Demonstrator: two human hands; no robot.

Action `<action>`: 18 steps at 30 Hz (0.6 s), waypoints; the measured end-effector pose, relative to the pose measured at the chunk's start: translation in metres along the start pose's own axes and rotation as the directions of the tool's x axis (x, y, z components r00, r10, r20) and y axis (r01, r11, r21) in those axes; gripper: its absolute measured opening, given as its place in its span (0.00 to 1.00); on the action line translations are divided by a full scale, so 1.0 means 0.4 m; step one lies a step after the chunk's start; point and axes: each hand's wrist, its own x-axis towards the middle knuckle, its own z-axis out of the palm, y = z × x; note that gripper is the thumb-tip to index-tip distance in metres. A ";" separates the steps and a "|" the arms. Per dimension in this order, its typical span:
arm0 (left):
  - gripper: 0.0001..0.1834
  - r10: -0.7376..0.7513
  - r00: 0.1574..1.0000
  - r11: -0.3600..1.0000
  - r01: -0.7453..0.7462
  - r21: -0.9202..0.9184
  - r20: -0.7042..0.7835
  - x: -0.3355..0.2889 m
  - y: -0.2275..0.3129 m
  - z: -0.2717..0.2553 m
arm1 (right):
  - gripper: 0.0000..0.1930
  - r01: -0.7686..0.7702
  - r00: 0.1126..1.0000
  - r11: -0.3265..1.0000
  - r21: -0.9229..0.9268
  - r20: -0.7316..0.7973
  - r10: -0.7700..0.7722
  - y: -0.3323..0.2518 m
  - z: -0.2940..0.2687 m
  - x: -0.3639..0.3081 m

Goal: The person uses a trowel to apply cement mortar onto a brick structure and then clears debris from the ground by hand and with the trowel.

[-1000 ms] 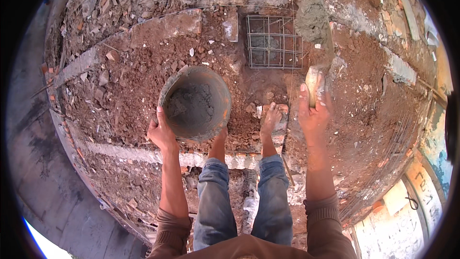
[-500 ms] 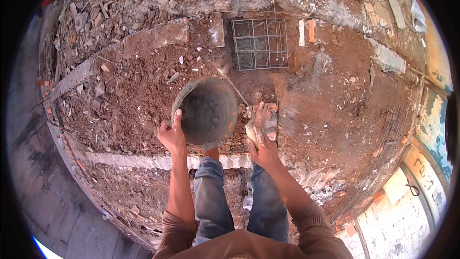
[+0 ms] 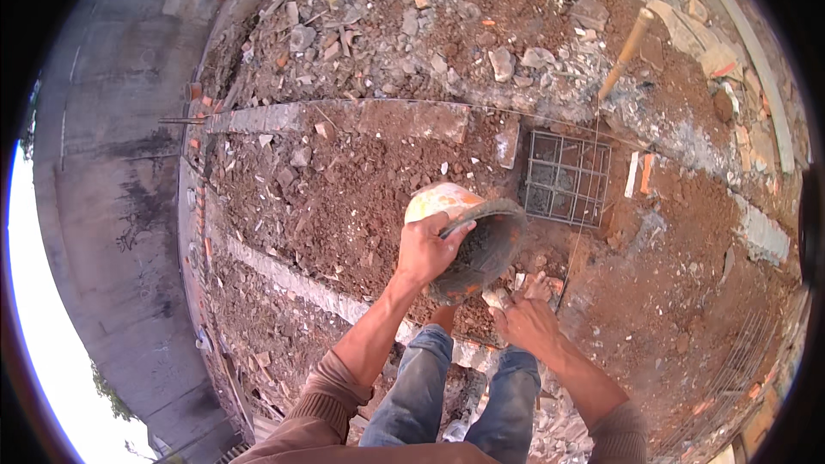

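Note:
My left hand [image 3: 427, 251] is closed on the rim of a mortar bucket [image 3: 509, 228], thumb over the edge. The bucket tilts toward the right, showing its white and orange outer side. Grey mortar coats its inside, and part of the interior is hidden by my left hand. To the right of the bucket, my right hand [image 3: 531, 324] is wrapped round the pale handle of a trowel [image 3: 496, 298]. The trowel's blade cannot be made out. Beyond the bucket, a steel rebar cage [image 3: 567, 180] sits in a square pit with grey material at its bottom.
A string line runs over the cage's right side. A bamboo stake [image 3: 626, 53] stands beyond it. Low masonry strips [image 3: 296, 275] cross the rubble-strewn soil. Thin rebar [image 3: 730, 374] lies at the right, and grey pavement [image 3: 120, 206] borders the left. My bare feet stand near the bucket.
The bucket has gone from facing upward to tilted, with my left hand still on its rim. The trowel has drawn in against the bucket's right side. The view has swung left.

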 end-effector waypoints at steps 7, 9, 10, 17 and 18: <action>0.12 0.092 0.994 0.996 -0.091 -0.023 0.053 -0.025 0.138 -0.112 | 0.15 -0.061 0.997 0.998 -0.020 -0.041 0.061 0.018 -0.138 0.001; 0.11 0.162 0.986 0.977 -0.167 -0.130 -0.047 -0.019 0.163 -0.077 | 0.14 -0.140 0.982 0.990 -0.016 -0.126 0.137 0.036 -0.125 -0.022; 0.10 0.238 0.971 0.959 -0.241 -0.152 -0.038 -0.011 0.179 -0.060 | 0.14 -0.140 0.979 0.966 0.216 -0.116 0.168 0.094 -0.099 -0.031; 0.16 0.300 0.954 0.914 -0.293 -0.279 -0.020 -0.062 0.254 -0.124 | 0.14 -0.386 0.921 0.029 0.922 0.383 0.069 0.039 -0.124 -0.085; 0.17 0.244 0.968 0.935 -0.249 -0.253 -0.052 -0.064 0.249 -0.137 | 0.14 -0.387 0.921 0.035 0.921 0.384 0.065 0.023 -0.121 -0.093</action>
